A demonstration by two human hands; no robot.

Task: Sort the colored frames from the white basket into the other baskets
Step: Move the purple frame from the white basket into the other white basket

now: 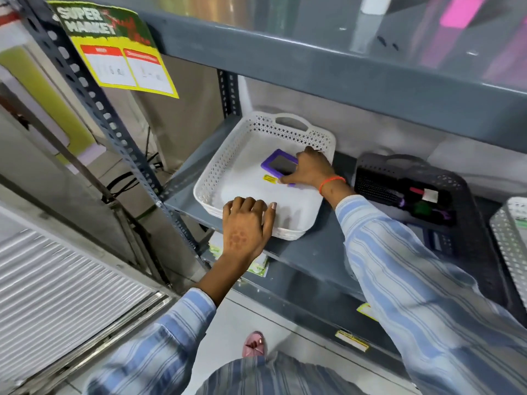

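Inside, one purple frame (pixel 281 165) remains; right grip (pixel 309 169) closed on it, left (pixel 247 223) flat, empty.

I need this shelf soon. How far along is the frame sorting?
Nearly done: the white basket holds only one purple frame, and the black basket already holds items. The right hand is on that frame; the left hand rests on the basket's rim. Left: moving this frame over.

Purple frame (pixel 279 163) in white basket (pixel 225 166) — black basket (pixel 470 223) beside, blue-striped sleeves (pixel 413 269).
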